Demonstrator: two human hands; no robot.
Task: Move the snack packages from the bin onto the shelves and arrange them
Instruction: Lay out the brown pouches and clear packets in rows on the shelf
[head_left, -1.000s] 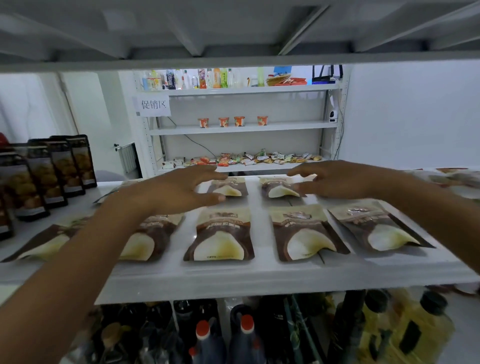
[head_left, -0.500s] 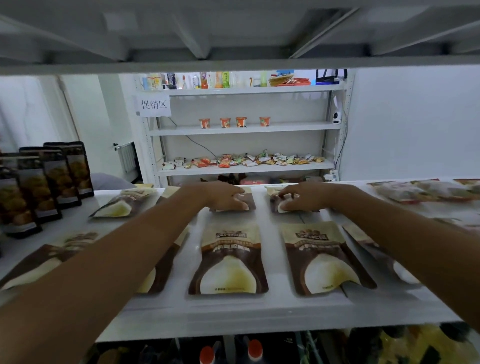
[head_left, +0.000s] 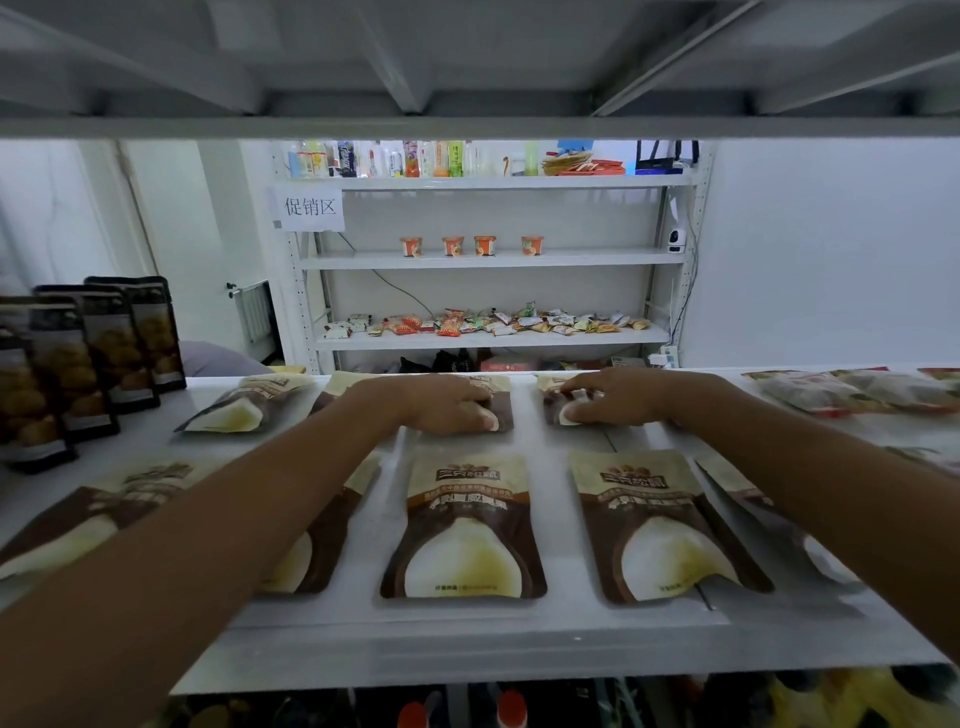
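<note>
Both hands are now reached further back. Left hand (head_left: 447, 402) is curled on left rear pouch (head_left: 501, 395), right hand (head_left: 618, 397) apparently pinched on right rear pouch (head_left: 553, 397), shelf (head_left: 566, 618) back row. Each should be slid square behind front-row pouches (head_left: 462, 525).

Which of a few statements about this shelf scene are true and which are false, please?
1. The left hand is on a brown-and-cream back-row snack pouch. True.
2. The right hand hovers clear of every pouch. False: it is on another back-row pouch.
3. The tall dark pouches at the left lie flat. False: they stand upright.
4. Four small orange cups stand on the far rack. True.
</note>
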